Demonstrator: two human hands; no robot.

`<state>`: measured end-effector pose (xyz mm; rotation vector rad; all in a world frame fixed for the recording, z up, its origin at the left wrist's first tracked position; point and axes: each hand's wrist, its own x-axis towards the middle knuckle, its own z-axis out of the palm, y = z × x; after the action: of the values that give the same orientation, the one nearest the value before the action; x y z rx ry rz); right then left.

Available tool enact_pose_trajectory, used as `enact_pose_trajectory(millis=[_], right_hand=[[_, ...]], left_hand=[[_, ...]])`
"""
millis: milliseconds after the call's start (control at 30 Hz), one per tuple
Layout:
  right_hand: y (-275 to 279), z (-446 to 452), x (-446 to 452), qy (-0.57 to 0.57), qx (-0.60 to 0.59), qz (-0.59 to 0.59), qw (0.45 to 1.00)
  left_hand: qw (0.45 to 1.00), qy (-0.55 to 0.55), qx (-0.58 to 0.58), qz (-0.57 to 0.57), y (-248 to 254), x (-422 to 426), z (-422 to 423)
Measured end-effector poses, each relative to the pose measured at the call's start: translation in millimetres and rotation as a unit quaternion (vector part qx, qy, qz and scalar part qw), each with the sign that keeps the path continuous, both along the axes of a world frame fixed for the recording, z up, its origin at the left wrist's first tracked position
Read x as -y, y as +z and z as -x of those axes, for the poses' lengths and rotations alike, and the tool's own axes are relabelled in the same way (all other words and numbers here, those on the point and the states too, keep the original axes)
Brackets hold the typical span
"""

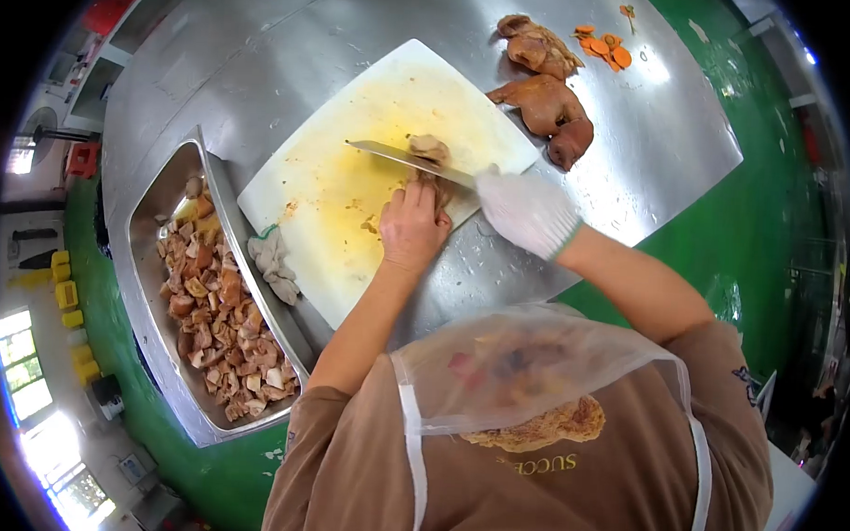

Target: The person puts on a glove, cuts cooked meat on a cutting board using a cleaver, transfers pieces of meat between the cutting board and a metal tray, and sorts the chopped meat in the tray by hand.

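Note:
My right hand (525,211), in a white knit glove, is closed around the handle of a knife (405,159). Its blade points left across the white cutting board (356,104) and lies over a piece of cooked meat. Part of that meat (429,150) shows beyond the blade. My bare left hand (413,226) presses the nearer part down just below the blade, fingers curled; its fingers cover much of the meat. Yellowish juice and small scraps stain the board.
Left of the board, a deep steel tray (224,188) holds many chopped meat chunks (227,315). A crumpled white glove (273,263) lies between them. Large browned meat pieces (549,115) and orange carrot slices (606,51) rest at the far right of the steel table (264,35).

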<state>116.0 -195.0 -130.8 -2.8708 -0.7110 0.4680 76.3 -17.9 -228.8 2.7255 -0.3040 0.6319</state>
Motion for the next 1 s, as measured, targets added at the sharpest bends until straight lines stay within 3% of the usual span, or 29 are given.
enact_pose_trajectory(millis=[100, 333, 367, 767, 1000], right_hand=[[-12, -23, -8, 0.072, 0.041, -0.087, 0.993], [-14, -27, 5, 0.011, 0.033, -0.174, 0.984], [1, -22, 9, -0.017, -0.023, -0.13, 0.991], [36, 31, 16, 0.074, -0.024, 0.031, 0.996], [23, 26, 18, 0.031, -0.053, -0.035, 0.997]], left_hand=[[1.0, 0.013, -0.02, -0.016, 0, 2, 4], [0.999, -0.014, 0.017, 0.025, 8, -12, 15], [0.999, -0.014, 0.031, 0.028, 7, -12, 16], [0.996, -0.004, 0.028, 0.079, -12, -10, 14], [0.994, -0.013, 0.004, 0.105, -19, -15, 16]])
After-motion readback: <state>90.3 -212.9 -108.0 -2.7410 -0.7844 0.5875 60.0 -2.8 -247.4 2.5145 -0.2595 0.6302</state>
